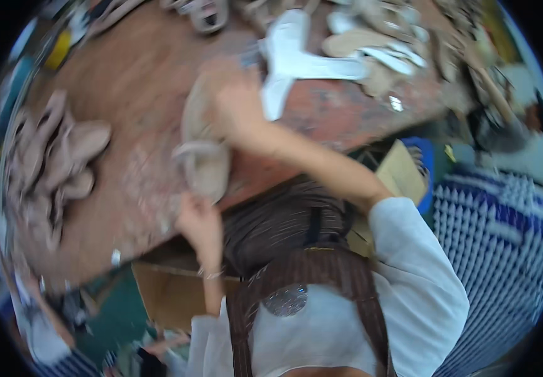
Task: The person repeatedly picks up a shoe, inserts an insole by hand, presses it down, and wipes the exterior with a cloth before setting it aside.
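Note:
A beige sandal [207, 173] with a strap across it lies lengthwise on the worn reddish table in front of me. My left hand [201, 221] pinches its near end, and a thin bracelet shows at the wrist. Over the sandal's far part lies my right hand [237, 103], smeared by motion. Its fingers and anything in them cannot be made out. Just right of that hand is a white, flat forked piece [293, 60] on the tabletop.
At the left lies a pile of beige-pink sandals [51, 163]. More sandals and soles [372, 47] crowd the table's far right. A cardboard box [171, 292] stands below the near edge. A blue crate [427, 166] and a person [504, 129] are at the right.

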Action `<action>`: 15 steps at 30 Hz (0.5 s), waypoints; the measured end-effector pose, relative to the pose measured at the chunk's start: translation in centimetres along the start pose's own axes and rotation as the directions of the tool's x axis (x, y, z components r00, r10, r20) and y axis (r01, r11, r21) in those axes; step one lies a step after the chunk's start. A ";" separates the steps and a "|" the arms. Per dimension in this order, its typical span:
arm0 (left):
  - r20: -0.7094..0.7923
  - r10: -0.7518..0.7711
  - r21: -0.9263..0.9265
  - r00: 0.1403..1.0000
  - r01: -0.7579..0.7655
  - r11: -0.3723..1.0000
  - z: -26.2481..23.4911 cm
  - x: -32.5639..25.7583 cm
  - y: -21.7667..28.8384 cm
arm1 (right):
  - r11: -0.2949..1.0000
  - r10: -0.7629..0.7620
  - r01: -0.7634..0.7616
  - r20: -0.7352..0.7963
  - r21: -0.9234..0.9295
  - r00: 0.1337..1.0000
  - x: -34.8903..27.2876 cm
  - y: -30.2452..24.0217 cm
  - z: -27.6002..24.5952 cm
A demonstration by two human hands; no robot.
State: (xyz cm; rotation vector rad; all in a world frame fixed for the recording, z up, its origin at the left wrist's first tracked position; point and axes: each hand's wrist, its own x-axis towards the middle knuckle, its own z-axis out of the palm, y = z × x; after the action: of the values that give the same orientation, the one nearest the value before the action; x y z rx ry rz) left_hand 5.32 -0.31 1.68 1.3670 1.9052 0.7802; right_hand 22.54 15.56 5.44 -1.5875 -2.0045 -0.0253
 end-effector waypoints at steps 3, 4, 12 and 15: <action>-0.047 0.135 0.331 0.990 -0.112 0.937 3.1 -1.2 3.9 | 0.899 0.074 -0.119 0.121 0.422 0.990 1.8 2.7 0.8; -0.146 0.210 0.237 0.967 -0.172 0.956 3.4 -1.9 4.7 | 0.793 0.124 -0.234 0.227 0.562 0.966 1.9 1.5 -1.6; 0.232 0.382 0.435 0.895 -0.447 0.782 5.7 -2.3 4.9 | 0.932 -0.284 0.181 0.323 0.313 0.903 -8.7 -1.7 -4.1; 0.164 0.454 0.416 0.876 -0.478 0.773 6.8 -1.9 3.9 | 0.957 -0.282 0.257 0.237 0.131 0.930 -7.0 -1.4 0.4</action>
State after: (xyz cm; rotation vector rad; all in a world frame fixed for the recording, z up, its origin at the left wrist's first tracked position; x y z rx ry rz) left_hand 13.29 -0.44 0.90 2.1858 1.7805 0.5262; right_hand 22.01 9.07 2.41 -1.2959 -2.3725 0.1764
